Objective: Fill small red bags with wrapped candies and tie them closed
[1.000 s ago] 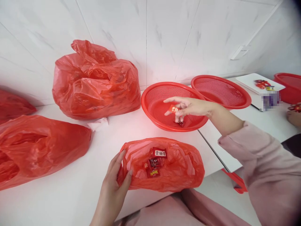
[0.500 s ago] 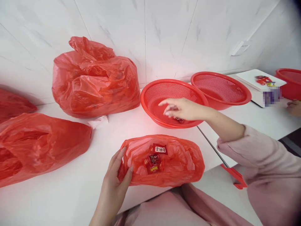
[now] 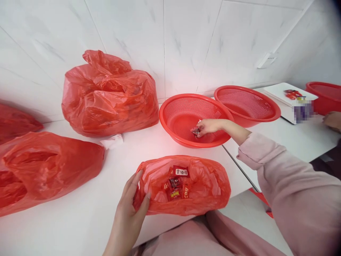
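My left hand (image 3: 132, 202) grips the left side of an open red plastic bag (image 3: 210, 204), thumb inside the rim and fingers outside. Several small wrapped snack packets (image 3: 176, 183) lie at the bottom of this bag, mostly red with some dark and yellow print. Inside the nearer red mesh basket (image 3: 176, 133) is my right hand (image 3: 209, 127), its fingers closed on small packets (image 3: 195, 131) with dark and red wrapping. Their exact number is hidden by the fingers.
A second red basket (image 3: 247, 115) stands to the right, then a white scale (image 3: 282, 89) with packets on it. A full red bag (image 3: 112, 110) stands against the wall; another bag (image 3: 74, 156) lies at left, near a crumpled tissue (image 3: 113, 141). A co-worker's hand (image 3: 333, 121) shows at far right.
My right hand has lowered into the basket and closed on packets there. A red packet shows more plainly inside the bag. My left hand keeps its hold on the bag.
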The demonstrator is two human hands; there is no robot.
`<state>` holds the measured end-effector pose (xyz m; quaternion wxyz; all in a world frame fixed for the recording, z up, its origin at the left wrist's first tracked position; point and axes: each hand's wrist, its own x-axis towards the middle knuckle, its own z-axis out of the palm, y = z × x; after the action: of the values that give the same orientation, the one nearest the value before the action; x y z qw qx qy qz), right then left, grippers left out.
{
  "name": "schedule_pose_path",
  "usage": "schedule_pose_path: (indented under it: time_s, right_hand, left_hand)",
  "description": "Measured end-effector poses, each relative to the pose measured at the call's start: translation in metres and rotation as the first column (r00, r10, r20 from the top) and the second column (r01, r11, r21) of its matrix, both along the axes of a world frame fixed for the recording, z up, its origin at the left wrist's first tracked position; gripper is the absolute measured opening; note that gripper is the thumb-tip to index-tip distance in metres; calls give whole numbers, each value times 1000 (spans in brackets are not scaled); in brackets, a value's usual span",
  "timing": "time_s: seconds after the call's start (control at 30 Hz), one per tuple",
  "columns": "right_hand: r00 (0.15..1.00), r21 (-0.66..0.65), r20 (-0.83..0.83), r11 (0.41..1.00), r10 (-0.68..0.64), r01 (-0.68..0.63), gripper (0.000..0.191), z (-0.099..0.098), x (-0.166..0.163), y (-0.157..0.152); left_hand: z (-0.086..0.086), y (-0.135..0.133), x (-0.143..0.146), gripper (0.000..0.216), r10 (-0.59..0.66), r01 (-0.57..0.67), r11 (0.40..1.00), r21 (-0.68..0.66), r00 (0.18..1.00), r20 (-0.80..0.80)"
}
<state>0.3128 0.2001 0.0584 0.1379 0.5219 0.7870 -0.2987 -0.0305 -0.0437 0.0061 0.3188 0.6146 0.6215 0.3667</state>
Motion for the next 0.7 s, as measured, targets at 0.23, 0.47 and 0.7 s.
schedule_pose_path:
  time_s: [0.23, 0.47, 0.7]
  right_hand:
    - [835, -269, -530, 963, -146, -3, 46, 46, -27, -43]
    - [839, -351, -542, 919, -42, -181, 38, 57, -64, -82]
    - [993, 337, -87, 935, -86, 110, 48, 32, -35, -19]
  left_hand:
    - [-5, 2, -1, 52, -1, 1, 1000, -1, 1000, -4]
    - [-3, 4, 1, 52, -3, 3, 1000, -9, 1000, 4]
    - [-1, 0, 3, 53, 29, -29, 1000, -5, 999, 40]
